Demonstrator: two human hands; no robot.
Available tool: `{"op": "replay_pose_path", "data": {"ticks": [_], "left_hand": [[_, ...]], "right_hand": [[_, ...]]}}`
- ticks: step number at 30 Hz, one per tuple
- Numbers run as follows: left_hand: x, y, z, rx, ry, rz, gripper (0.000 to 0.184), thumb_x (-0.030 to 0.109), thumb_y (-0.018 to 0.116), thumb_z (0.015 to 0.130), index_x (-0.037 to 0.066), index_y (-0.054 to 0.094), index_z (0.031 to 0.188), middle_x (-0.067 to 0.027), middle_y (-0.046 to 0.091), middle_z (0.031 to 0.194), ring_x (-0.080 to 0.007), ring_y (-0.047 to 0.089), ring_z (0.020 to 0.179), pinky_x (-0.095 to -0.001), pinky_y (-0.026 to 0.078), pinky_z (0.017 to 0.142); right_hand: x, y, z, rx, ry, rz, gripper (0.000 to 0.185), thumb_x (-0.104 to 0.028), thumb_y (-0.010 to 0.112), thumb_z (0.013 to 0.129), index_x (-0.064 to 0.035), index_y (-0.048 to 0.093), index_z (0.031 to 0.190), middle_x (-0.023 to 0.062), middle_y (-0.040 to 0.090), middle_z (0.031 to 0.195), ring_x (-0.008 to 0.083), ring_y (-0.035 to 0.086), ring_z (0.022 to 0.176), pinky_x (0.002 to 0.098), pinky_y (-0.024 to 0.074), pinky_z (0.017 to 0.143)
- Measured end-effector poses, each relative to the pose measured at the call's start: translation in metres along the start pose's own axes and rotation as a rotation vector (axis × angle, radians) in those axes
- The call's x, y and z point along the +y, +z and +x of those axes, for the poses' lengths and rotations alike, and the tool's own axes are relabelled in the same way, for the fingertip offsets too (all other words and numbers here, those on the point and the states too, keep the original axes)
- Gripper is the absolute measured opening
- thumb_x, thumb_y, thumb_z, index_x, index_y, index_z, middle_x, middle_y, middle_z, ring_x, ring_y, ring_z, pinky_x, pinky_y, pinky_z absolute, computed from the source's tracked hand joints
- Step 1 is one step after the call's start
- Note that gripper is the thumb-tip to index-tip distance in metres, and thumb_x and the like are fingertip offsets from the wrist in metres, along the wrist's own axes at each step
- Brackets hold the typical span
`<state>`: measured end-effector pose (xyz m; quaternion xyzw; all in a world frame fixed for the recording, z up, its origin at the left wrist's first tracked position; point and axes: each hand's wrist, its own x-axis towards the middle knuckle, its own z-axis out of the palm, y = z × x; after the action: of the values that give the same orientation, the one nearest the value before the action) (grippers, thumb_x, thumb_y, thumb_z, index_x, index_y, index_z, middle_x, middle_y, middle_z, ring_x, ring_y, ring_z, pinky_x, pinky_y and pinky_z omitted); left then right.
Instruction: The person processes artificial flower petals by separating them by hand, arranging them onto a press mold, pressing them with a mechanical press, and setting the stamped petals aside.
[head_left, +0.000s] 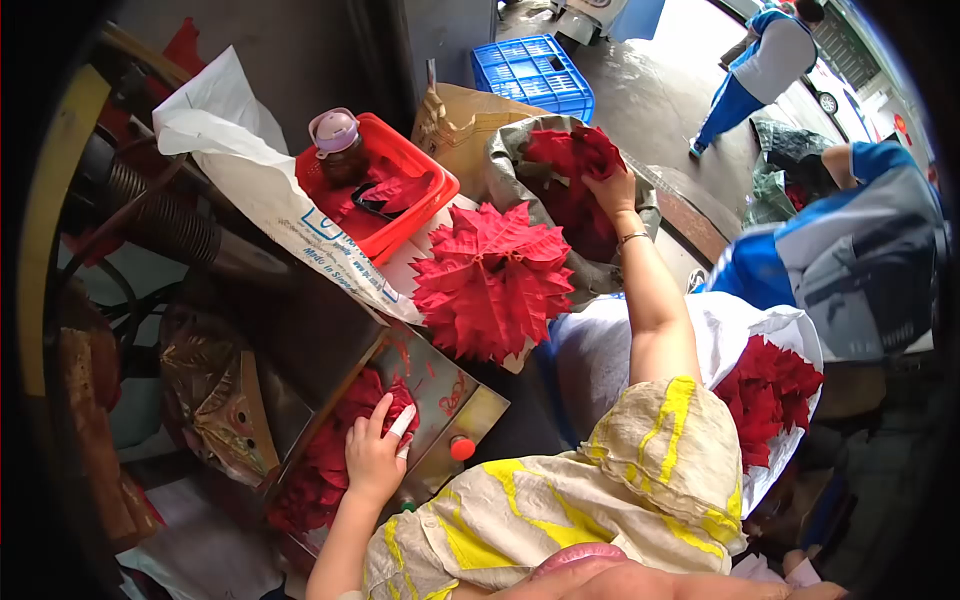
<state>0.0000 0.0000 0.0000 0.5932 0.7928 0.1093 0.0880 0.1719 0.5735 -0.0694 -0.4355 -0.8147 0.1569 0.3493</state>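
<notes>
My left hand [374, 455], with a white wrap on one finger, lies with its fingers stretched out over red cloth petals [325, 465] at the edge of a metal machine table [440, 375]. Farther off, my right hand [612, 195] reaches into a grey-green sack [510, 150], its fingers closed on red cloth petals [575, 155]. Between the two hands sits a large stack of red, pointed poinsettia-like petals [490, 285]. Its underside is hidden.
A red plastic basket [405, 235] holds a bottle with a pink lid [335, 130]. A white printed sack [240, 180] lies beside it. On the machine is a red button [462, 448]. A white sack [610, 350] holds more petals. Behind are a blue crate [535, 75] and two people.
</notes>
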Motion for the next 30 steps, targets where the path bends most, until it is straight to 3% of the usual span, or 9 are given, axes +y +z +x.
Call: {"op": "replay_pose_path", "data": {"ticks": [6, 16, 19, 23, 27, 28, 30], "left_hand": [[0.006, -0.001, -0.004, 0.020, -0.009, 0.013, 0.057, 0.013, 0.074, 0.073, 0.024, 0.065, 0.128, -0.0055, 0.049, 0.144, -0.0299, 0.053, 0.091, -0.0435, 0.046, 0.080], [0.008, -0.002, -0.006, 0.032, 0.010, 0.054, 0.062, 0.008, 0.073, 0.068, 0.023, 0.066, 0.127, -0.0059, 0.050, 0.143, -0.0293, 0.054, 0.092, -0.0423, 0.045, 0.080], [0.006, -0.002, -0.009, 0.042, 0.013, 0.029, 0.062, 0.006, 0.073, 0.068, 0.022, 0.066, 0.127, -0.0066, 0.050, 0.143, -0.0293, 0.054, 0.093, -0.0422, 0.045, 0.081], [0.009, -0.007, -0.012, 0.165, 0.010, -0.109, 0.059, 0.007, 0.074, 0.071, 0.020, 0.065, 0.128, -0.0079, 0.049, 0.144, -0.0294, 0.054, 0.096, -0.0427, 0.045, 0.084], [0.017, -0.018, -0.022, 0.392, 0.008, -0.255, 0.051, 0.006, 0.074, 0.074, 0.011, 0.066, 0.123, -0.0090, 0.063, 0.116, -0.0316, 0.056, 0.090, -0.0422, 0.048, 0.081], [0.021, -0.023, -0.024, 0.446, -0.015, -0.259, 0.046, 0.005, 0.074, 0.074, 0.007, 0.066, 0.119, -0.0109, 0.064, 0.099, -0.0327, 0.057, 0.086, -0.0423, 0.048, 0.079], [0.021, -0.032, -0.032, 0.542, -0.045, -0.330, 0.041, 0.009, 0.076, 0.076, 0.005, 0.066, 0.116, -0.0136, 0.064, 0.096, -0.0330, 0.059, 0.083, -0.0429, 0.049, 0.076]], "right_hand": [[0.004, -0.008, -0.008, 0.158, -0.008, 0.144, 0.055, -0.024, 0.085, 0.063, -0.0097, 0.067, 0.112, 0.0174, 0.071, 0.102, 0.0371, 0.068, 0.095, 0.0433, 0.0547, 0.084], [-0.014, -0.047, 0.004, 0.247, 0.060, 0.247, 0.049, -0.026, 0.085, 0.066, -0.0052, 0.068, 0.107, 0.0150, 0.073, 0.095, 0.0322, 0.071, 0.089, 0.0406, 0.0552, 0.079], [-0.029, -0.062, 0.009, 0.401, -0.068, 0.245, 0.041, -0.022, 0.089, 0.065, -0.0003, 0.070, 0.094, 0.0135, 0.074, 0.084, 0.0232, 0.071, 0.075, 0.0376, 0.0547, 0.070], [-0.060, -0.090, 0.013, 0.416, -0.097, 0.324, 0.037, -0.017, 0.088, 0.065, -0.0003, 0.070, 0.092, 0.0106, 0.074, 0.084, 0.0206, 0.070, 0.073, 0.0358, 0.0548, 0.069], [-0.115, -0.124, 0.004, 0.421, -0.145, 0.415, 0.041, -0.022, 0.089, 0.065, 0.0002, 0.070, 0.095, 0.0103, 0.074, 0.089, 0.0189, 0.070, 0.079, 0.0351, 0.0545, 0.073], [-0.136, -0.132, 0.002, 0.430, -0.139, 0.407, 0.039, -0.019, 0.089, 0.065, -0.0007, 0.070, 0.094, 0.0081, 0.073, 0.090, 0.0176, 0.068, 0.083, 0.0341, 0.0538, 0.076], [-0.178, -0.153, -0.016, 0.362, -0.249, 0.500, 0.038, -0.010, 0.088, 0.067, -0.0007, 0.068, 0.097, 0.0057, 0.071, 0.092, 0.0170, 0.066, 0.084, 0.0330, 0.0534, 0.078]]}}
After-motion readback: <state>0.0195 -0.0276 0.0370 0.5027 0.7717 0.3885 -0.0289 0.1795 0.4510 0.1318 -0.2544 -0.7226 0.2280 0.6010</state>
